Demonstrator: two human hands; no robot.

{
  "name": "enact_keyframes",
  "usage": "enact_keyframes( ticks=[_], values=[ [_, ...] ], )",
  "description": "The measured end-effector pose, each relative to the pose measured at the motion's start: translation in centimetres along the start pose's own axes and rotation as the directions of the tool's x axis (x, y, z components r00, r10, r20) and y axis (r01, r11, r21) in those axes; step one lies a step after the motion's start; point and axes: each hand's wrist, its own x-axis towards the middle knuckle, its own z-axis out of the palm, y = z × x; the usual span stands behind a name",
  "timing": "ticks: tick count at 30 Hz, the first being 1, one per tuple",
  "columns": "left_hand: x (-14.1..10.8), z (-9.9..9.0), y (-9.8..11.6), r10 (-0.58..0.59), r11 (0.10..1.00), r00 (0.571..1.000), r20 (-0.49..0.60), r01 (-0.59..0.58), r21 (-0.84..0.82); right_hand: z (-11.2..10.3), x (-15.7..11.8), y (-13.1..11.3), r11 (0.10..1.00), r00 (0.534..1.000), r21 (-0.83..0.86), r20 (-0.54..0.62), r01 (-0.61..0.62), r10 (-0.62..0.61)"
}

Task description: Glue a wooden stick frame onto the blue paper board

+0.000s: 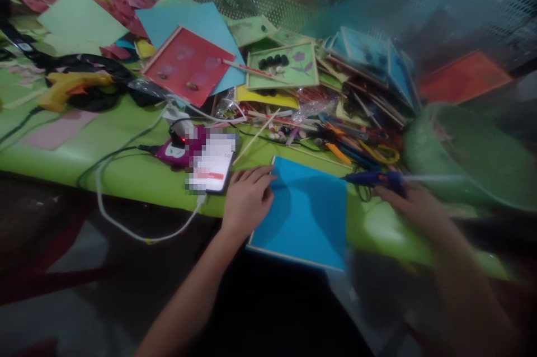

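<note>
A blue square board (310,211) lies at the table's front edge, its lower part overhanging. Pale thin wooden strips run along its bottom edge and part of its left edge. My left hand (250,195) grips the board's upper left edge, fingers curled over it and thumb tucked below. In my right hand (403,195) is a dark blue glue gun (375,179), a pale glue stick poking out of its back. The gun's nozzle points left and is close to the board's upper right edge. My right fingers are partly blurred.
Left of my left hand lies a phone (216,169) on a white charging cable, beside a purple power strip (176,150). A yellow glue gun (75,88) rests farther left. Behind are framed boards (283,66), scissors and loose sticks. A green basin (470,150) stands right.
</note>
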Motion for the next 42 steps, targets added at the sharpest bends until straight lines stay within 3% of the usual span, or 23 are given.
enact_keyframes(
  ticks=[7,16,23,32,42],
  values=[
    [0.2,-0.2,0.2,-0.004,1.0,1.0,0.009,0.004,0.004,0.3,0.5,0.5,0.992,0.993,-0.042,-0.016,0.118,-0.119],
    [0.1,-0.2,0.3,-0.012,1.0,1.0,0.019,0.012,0.011,0.8,0.7,-1.2,0.989,0.996,-0.122,0.003,0.086,-0.086],
    [0.1,-0.1,0.2,0.007,1.0,1.0,-0.004,-0.007,0.016,0.3,0.7,0.7,0.98,0.997,-0.186,-0.026,0.069,-0.076],
    [0.1,-0.3,0.4,-0.006,1.0,1.0,0.005,0.006,0.01,0.6,0.7,-0.8,0.985,0.992,-0.116,0.008,0.126,-0.125],
    [0.2,-0.2,0.3,0.0,1.0,1.0,-0.003,0.0,0.016,-0.3,0.2,2.3,0.986,0.997,-0.154,-0.024,0.066,-0.07]
  ],
)
